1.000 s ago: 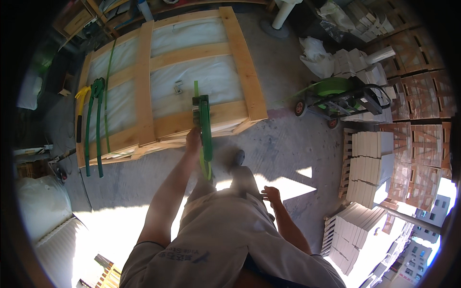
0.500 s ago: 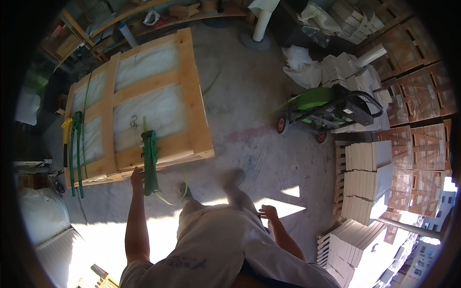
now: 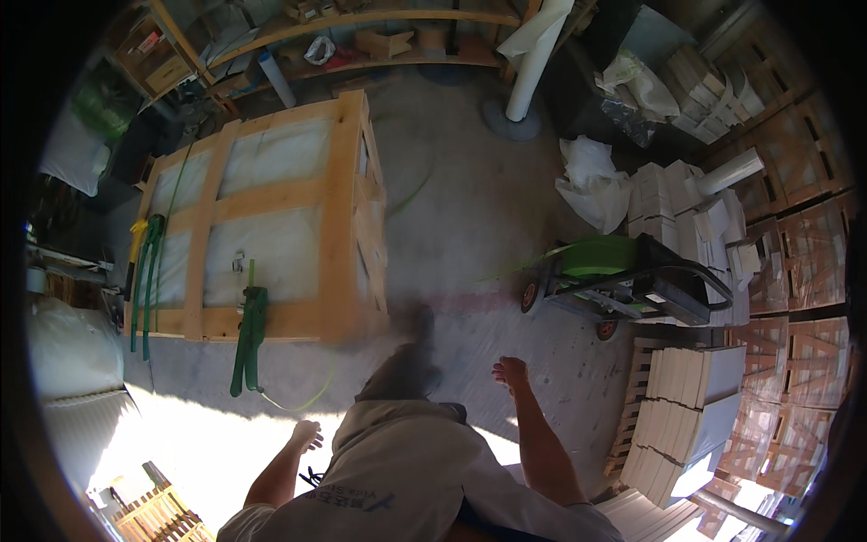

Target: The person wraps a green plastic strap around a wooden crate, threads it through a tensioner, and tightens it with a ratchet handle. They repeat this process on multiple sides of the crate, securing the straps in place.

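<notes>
My left hand (image 3: 307,435) hangs beside my left hip, over sunlit floor, its fingers slightly bent and apart with nothing in them. Out to the right of my body, my right hand (image 3: 511,372) hangs over the floor, loosely bent and without any visible object. Ahead to the left lies a wooden crate (image 3: 209,235) with pale wrapped panels between its boards. A green strapping tool (image 3: 251,336) rests on its near edge, handles hanging over. Green long-handled cutters (image 3: 150,280) and a yellow-and-black handled tool (image 3: 134,262) lie at its left end, by a green strap (image 3: 177,194).
A black wheeled strap cart (image 3: 673,294) with a green strap coil (image 3: 596,256) stands at right. Behind it are white blocks (image 3: 655,194); nearer, stacked slabs (image 3: 679,379) sit on a pallet. A white post (image 3: 535,77) rises far ahead. Loose strap (image 3: 318,395) trails across the floor.
My left hand has drawn back from the crate's near edge to my side. My right hand has swung forward. My view and legs have shifted as I step toward the crate's right end.
</notes>
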The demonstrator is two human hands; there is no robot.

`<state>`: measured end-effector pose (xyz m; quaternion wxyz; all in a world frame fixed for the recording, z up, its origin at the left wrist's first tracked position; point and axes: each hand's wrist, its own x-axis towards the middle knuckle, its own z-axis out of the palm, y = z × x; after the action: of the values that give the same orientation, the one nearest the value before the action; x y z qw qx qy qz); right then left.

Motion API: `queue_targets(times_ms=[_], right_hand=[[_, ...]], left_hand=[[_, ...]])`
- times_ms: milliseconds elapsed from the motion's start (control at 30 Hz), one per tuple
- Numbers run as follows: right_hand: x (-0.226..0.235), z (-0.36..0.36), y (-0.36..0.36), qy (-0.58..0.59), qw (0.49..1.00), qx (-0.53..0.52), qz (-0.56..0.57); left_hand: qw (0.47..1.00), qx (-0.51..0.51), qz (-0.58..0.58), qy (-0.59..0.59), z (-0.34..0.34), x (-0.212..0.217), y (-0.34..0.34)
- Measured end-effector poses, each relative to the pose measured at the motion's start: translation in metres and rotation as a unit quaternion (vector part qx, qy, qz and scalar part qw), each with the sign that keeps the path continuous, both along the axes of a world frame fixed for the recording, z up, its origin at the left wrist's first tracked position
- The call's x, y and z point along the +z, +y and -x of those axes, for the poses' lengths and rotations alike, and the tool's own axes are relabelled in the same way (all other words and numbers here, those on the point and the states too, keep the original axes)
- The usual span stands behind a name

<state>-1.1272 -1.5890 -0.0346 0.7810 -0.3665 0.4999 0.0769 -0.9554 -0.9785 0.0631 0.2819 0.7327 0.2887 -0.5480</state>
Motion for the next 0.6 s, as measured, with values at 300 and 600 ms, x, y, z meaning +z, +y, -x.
queue_targets(times_ms=[300,600], right_hand=[[0.049,-0.106,-0.106,0.04,0.984,0.126,0.119],[0.064,-0.132,-0.186,0.227,0.958,0.127,0.123]], left_hand=[[0.965,0.067,0.244,-0.069,-0.022,-0.082,-0.163],[0.984,0.002,0.169,-0.064,-0.089,-0.047,-0.251]])
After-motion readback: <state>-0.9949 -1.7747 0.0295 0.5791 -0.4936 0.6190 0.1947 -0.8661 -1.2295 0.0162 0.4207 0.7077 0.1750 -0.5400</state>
